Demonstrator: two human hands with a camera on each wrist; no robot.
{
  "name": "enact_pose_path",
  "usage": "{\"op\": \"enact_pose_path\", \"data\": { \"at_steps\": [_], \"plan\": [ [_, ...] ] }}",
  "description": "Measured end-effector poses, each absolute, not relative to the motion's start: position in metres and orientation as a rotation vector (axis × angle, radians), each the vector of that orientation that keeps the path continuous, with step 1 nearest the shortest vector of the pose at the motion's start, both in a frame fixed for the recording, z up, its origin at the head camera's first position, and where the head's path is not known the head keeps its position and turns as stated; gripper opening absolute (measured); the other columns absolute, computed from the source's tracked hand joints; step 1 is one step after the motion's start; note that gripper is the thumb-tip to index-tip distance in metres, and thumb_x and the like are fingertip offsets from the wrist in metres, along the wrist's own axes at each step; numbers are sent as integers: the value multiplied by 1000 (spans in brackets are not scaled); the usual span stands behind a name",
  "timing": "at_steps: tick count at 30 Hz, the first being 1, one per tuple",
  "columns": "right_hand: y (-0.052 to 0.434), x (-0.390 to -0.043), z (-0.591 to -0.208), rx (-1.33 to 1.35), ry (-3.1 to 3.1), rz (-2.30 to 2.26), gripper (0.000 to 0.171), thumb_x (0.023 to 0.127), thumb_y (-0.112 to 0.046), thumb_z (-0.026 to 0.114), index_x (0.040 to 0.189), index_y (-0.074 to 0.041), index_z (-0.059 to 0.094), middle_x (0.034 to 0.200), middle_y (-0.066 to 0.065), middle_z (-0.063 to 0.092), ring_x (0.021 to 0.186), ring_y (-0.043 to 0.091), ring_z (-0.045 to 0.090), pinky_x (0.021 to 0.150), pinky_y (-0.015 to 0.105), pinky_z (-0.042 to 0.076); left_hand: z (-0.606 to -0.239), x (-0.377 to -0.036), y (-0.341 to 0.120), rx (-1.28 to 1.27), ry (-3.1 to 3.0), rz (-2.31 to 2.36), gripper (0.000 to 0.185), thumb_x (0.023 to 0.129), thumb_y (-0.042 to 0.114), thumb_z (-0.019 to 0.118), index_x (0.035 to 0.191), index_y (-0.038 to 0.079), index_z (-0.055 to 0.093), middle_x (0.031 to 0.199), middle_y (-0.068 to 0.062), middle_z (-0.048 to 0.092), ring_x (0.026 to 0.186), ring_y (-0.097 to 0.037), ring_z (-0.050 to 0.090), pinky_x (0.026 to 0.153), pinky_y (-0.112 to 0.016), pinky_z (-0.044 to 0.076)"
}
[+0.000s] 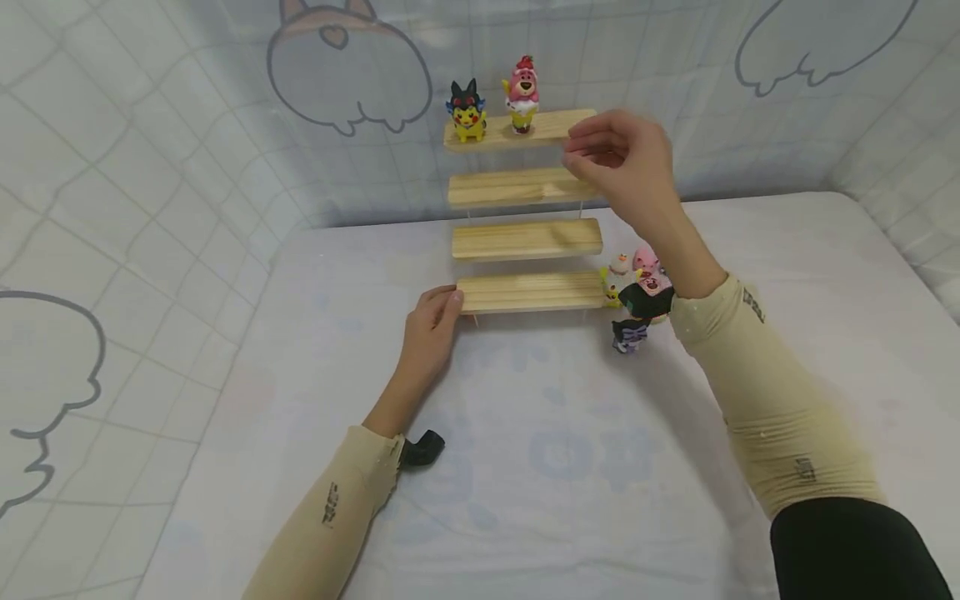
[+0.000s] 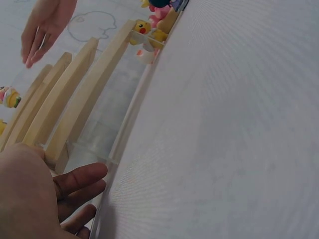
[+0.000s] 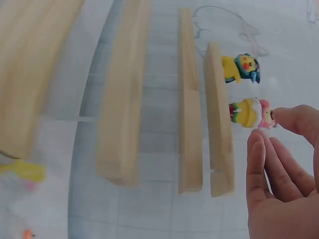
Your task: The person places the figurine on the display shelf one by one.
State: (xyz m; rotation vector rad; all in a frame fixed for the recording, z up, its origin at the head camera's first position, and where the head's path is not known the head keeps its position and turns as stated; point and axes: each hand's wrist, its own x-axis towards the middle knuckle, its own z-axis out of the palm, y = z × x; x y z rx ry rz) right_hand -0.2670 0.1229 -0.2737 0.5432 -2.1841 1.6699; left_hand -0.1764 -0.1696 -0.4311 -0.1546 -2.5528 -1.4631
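Observation:
A tiered display shelf (image 1: pixel 527 241) has several pale wooden boards on clear supports. My left hand (image 1: pixel 431 325) holds the left end of its lowest board; in the left wrist view, fingers (image 2: pixel 82 179) lie below that board. Beside the right end of the top board is my right hand (image 1: pixel 626 162), thumb and fingers apart with nothing between them. On the top board stand a yellow figurine with a dark eared hood (image 1: pixel 468 112) and a pink bear figurine on a yellow base (image 1: pixel 522 96). The right wrist view shows the bear figurine (image 3: pixel 251 113) beyond my thumb.
Several small figurines cluster at the lower right of the shelf, among them a pink one (image 1: pixel 647 262) and a dark purple one (image 1: pixel 628 335). A white patterned cloth (image 1: pixel 525 467) covers the surface. Behind hangs a grid-patterned curtain (image 1: pixel 360 83) with cartoon outlines.

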Motion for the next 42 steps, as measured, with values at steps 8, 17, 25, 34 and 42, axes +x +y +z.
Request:
{"op": "enact_pose_path", "data": {
  "at_steps": [8, 17, 25, 34, 42],
  "plan": [
    [128, -217, -284, 526, -2128, 1695, 27, 95, -4, 74, 118, 9, 70, 108, 19, 77, 97, 12, 73, 90, 20, 56, -431, -176, -169, -139, -2576, -1449, 48, 112, 42, 48, 119, 4, 76, 145, -14, 62, 140, -30, 54, 120, -49, 39],
    [135, -214, -311, 558, -2195, 1628, 20, 98, -8, 74, 115, 4, 73, 106, 14, 77, 92, 10, 72, 89, 19, 56, -430, -174, -169, -135, -2564, -1460, 46, 112, 40, 49, 114, 3, 76, 144, -15, 62, 140, -30, 55, 120, -48, 40],
    [157, -204, -319, 568, -2256, 1584, 19, 95, -8, 77, 113, -1, 76, 103, 6, 78, 93, 10, 73, 90, 19, 57, -427, -174, -170, -162, -2572, -1468, 47, 112, 39, 48, 112, 1, 76, 144, -16, 62, 140, -32, 55, 119, -50, 40],
    [182, -189, -327, 458, -2479, 1396, 19, 96, -19, 78, 112, -9, 77, 105, 5, 79, 86, 1, 72, 83, 11, 54, -427, -174, -176, -144, -2587, -1466, 51, 112, 44, 47, 130, 2, 72, 146, -15, 61, 141, -31, 54, 120, -50, 39],
    [200, -167, -337, 534, -2613, 1271, 16, 97, -23, 78, 112, -17, 77, 103, -3, 77, 87, 6, 72, 77, 13, 52, -429, -176, -173, -162, -2578, -1484, 51, 112, 44, 47, 130, 2, 72, 145, -15, 61, 141, -31, 54, 119, -50, 41]
  ]
}}
